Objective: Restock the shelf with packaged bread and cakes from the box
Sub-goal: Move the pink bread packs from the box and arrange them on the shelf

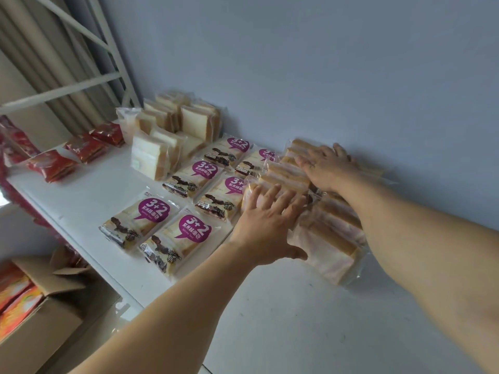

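Observation:
A row of clear-wrapped sandwich bread packs (330,240) with brown crusts lies on the white shelf (89,195), running from the wall toward me. My left hand (266,225) presses on the row's near left side with straight, spread fingers. My right hand (325,168) lies flat on the far packs by the wall. Left of the row lie several packs with a purple "3+2" label (154,210). Behind those stand plain white sliced bread packs (151,155).
Red packets (54,164) lie at the shelf's far left. Below the shelf on the left stands an open cardboard box (51,314) holding orange packets (16,300). The grey wall backs the shelf. White shelf uprights and braces (116,49) rise at the top left.

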